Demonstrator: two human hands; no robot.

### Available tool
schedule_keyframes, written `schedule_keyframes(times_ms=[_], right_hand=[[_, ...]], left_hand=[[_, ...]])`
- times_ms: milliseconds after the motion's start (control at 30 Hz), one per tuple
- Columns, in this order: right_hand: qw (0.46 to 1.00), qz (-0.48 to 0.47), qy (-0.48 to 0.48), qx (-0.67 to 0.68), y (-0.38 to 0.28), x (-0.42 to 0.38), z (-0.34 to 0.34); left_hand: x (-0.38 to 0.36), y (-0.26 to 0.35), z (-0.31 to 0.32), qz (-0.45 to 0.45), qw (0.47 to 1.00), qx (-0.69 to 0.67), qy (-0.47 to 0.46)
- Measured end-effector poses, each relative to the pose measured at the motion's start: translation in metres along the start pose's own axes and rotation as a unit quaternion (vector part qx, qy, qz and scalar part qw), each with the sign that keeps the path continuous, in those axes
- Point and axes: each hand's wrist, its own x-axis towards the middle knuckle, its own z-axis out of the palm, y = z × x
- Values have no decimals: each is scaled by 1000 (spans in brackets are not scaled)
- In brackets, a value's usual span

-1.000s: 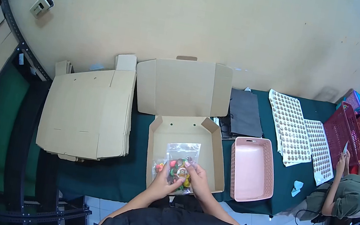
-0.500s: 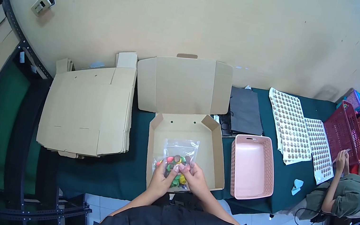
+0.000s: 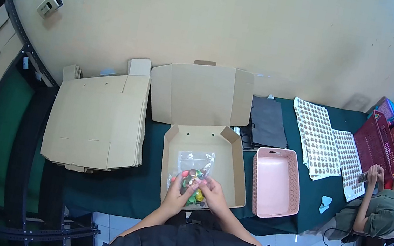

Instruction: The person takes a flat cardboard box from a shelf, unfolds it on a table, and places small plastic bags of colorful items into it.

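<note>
A clear zip bag [image 3: 195, 161] with small colourful pieces inside, red, green, yellow and brown, is held between my two hands. My left hand [image 3: 176, 196] grips its left side and my right hand [image 3: 213, 194] its right side, with both thumbs on the front. What the pieces are, I cannot make out. Below the bag lies an open cardboard box [image 3: 231, 166], its lid [image 3: 202, 95] folded up toward the wall. Another clear plastic edge shows just left of my left hand.
Flattened cardboard boxes [image 3: 97, 121] are stacked at left. To the right are a pink basket [image 3: 277, 184], black bags [image 3: 268, 122], sticker sheets [image 3: 316, 139], a light-blue scrap [image 3: 325, 203] and a maroon crate [image 3: 378, 144]. A co-worker [image 3: 386, 214] sits at the far right, hands near the sheets.
The bag has shifted very slightly left in my hands, and my fingers have moved a little on it. The co-worker's hands now hold a small dark item.
</note>
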Motion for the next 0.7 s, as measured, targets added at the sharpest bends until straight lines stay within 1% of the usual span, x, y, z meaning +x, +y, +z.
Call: schedule_keyframes(times_ms=[33, 67, 100, 133, 167, 200, 233, 267, 300, 333, 367, 400, 433, 467, 533, 567, 600, 667, 700], right_hand=[[999, 7, 16, 27, 1, 0, -1], [1000, 7, 15, 26, 2, -1, -1], [998, 15, 39, 50, 3, -1, -1], [995, 23, 62, 75, 4, -1, -2], [995, 23, 63, 75, 3, 0, -4], [992, 52, 71, 91, 1, 1, -8], [988, 81, 79, 106, 1, 2, -10], [988, 80, 78, 106, 3, 4, -12], [992, 62, 93, 66, 5, 7, -13], [993, 43, 109, 26, 7, 8, -12], [993, 43, 109, 27, 7, 9, -12], [986, -28, 158, -44, 3, 9, -9], [967, -99, 205, -115, -2, 9, -7], [967, -100, 207, -114, -6, 10, -10], [982, -145, 100, -74, -18, 10, -18], [987, -137, 84, -29, -26, 9, -16], [986, -137, 87, -29, -32, 7, -16], [996, -71, 25, -48, -43, 4, -16], [996, -72, 27, -47, -45, 2, -14]], left_hand=[[-1, 2, 1, -14, 1000, -8, -20], [-1, 4, 1, -28, 999, -16, -40], [-1, 4, 1, -27, 999, -16, -40], [-1, 4, 1, -17, 998, 12, -67], [-1, 4, 1, -9, 995, 40, -95], [-2, 3, 1, -10, 995, 39, -96], [-3, 2, 1, -31, 993, 39, -106], [-3, 2, 1, -51, 991, 38, -117], [-3, 0, 0, -49, 991, 39, -116], [-3, -2, -2, -36, 989, 89, -111], [-3, -2, -4, -24, 984, 138, -105], [-2, 2, -5, -24, 984, 139, -107], [-2, 11, -5, -21, 983, 141, -116], [-1, 16, -6, -19, 982, 142, -125], [1, -2, -12, -28, 982, 126, -137], [1, -11, -15, -38, 982, 110, -148], [2, -12, -17, -39, 982, 110, -151], [7, -11, -18, -30, 987, 80, -133], [5, 35, 0, -15, 999, -22, -30]])
